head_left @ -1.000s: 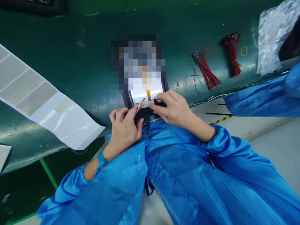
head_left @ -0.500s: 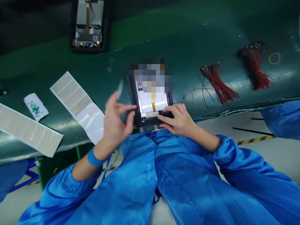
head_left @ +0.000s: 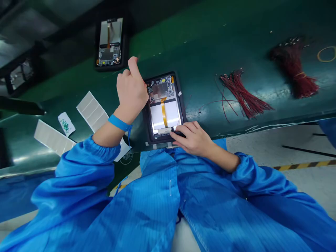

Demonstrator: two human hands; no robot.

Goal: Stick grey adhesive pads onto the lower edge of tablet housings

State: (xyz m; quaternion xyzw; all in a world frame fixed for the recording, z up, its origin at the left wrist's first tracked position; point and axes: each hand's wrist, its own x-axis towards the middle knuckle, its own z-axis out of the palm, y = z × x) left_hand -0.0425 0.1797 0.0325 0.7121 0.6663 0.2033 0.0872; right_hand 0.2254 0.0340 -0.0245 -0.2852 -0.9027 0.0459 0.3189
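Observation:
An opened tablet (head_left: 172,110) lies in front of me, its circuit board at the top and an orange flat cable running down over a silvery panel. My right hand (head_left: 193,138) grips its lower right edge, fingertips over the frame. At the tablet's upper left edge is my left hand (head_left: 132,87), its back toward the camera. One finger points up while the others are curled. Whatever those fingers hold, if anything, is hidden. Left of the tablet, below that arm, lies a sheet of pale rectangular stickers (head_left: 92,110).
Another opened tablet (head_left: 110,42) lies farther back. On the right are two bundles of dark red wires (head_left: 246,92) (head_left: 296,70) and a rubber band (head_left: 327,54). A second sticker sheet (head_left: 52,138) and a white scrap with green bits (head_left: 66,124) lie left on the green bench mat (head_left: 204,59).
My left hand has moved up from the tablet's lower left to its upper left edge; the translucent piece at its fingers no longer shows. My right hand stays on the tablet. The view has shifted.

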